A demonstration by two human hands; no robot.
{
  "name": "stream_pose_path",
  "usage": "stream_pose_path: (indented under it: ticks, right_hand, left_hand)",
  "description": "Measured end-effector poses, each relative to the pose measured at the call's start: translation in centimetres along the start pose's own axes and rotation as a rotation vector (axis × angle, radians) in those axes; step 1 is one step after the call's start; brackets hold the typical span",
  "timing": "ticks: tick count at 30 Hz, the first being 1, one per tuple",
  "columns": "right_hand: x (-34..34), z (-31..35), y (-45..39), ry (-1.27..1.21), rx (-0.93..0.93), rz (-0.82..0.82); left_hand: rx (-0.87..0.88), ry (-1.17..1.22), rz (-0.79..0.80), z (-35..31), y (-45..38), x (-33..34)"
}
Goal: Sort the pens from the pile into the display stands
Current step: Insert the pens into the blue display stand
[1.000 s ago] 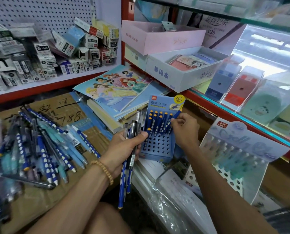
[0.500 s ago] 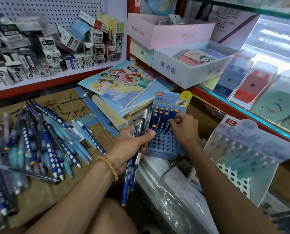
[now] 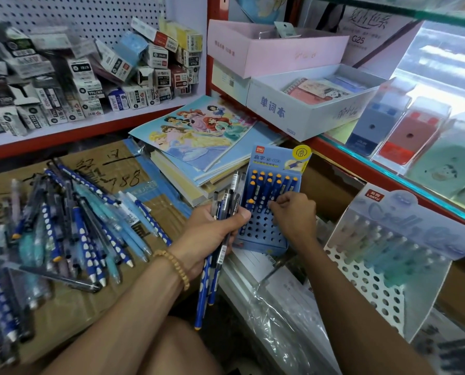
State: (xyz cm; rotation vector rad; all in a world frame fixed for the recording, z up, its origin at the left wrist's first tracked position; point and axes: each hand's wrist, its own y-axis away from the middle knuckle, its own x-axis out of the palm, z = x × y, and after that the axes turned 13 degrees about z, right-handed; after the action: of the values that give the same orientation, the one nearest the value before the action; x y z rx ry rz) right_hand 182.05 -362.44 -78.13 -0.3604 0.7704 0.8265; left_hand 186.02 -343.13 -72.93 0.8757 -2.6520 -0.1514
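A pile of blue-and-white and pale blue pens (image 3: 71, 234) lies on flattened cardboard at the left. My left hand (image 3: 212, 234) grips a bundle of several blue and black pens (image 3: 220, 247) upright beside a blue display stand (image 3: 264, 239). The stand's upper rows hold dark blue pens with orange caps (image 3: 272, 185). My right hand (image 3: 293, 215) rests with curled fingers on the stand's holed face, pinching a blue pen at a hole. A white holed stand (image 3: 372, 285) with pastel pens under a clear cover sits to the right.
Cartoon notebooks (image 3: 199, 136) are stacked behind the blue stand. Small refill boxes (image 3: 90, 77) crowd the pegboard shelf at the back left. A white box (image 3: 301, 115) and a pink box (image 3: 274, 50) sit on the red-edged shelf, with sharpeners (image 3: 404, 125) further right. Plastic-wrapped packs (image 3: 280, 315) lie below.
My right hand has moved down from the stand's top rows to its middle rows. The left hand and its bundle stay put beside the stand.
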Motion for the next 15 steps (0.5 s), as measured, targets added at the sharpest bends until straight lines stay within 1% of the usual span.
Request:
stream_pose_path:
  ticks: [2, 4, 6, 7, 10, 12, 15]
  right_hand:
    - [-0.5, 0.5, 1.0, -0.043, -0.05, -0.042]
    - [-1.3, 1.8, 2.7, -0.278, -0.103, -0.01]
    - [-2.5, 3.6, 4.3, -0.53, -0.132, 0.072]
    - [-3.1, 4.4, 5.0, -0.578, -0.151, 0.127]
    - [-4.1, 5.4, 5.9, -0.577, -0.244, 0.298]
    - [-4.7, 5.3, 6.2, -0.617, -0.25, 0.314]
    - [-6.2, 4.9, 6.9, -0.711, -0.204, 0.255]
  left_hand:
    - [0.004, 0.001, 0.016, 0.0, -0.1, 0.2]
    - [0.003, -0.002, 0.036, -0.1, -0.1, 0.6]
    - [-0.006, -0.017, 0.061, -0.1, -0.2, 1.0]
    - [-0.012, -0.03, 0.076, 0.0, -0.2, 1.2]
    - [-0.016, -0.071, 0.122, 0.0, 0.0, 1.8]
    - [-0.009, -0.08, 0.119, -0.1, 0.1, 2.5]
    - [0.002, -0.057, 0.132, -0.4, 0.2, 3.7]
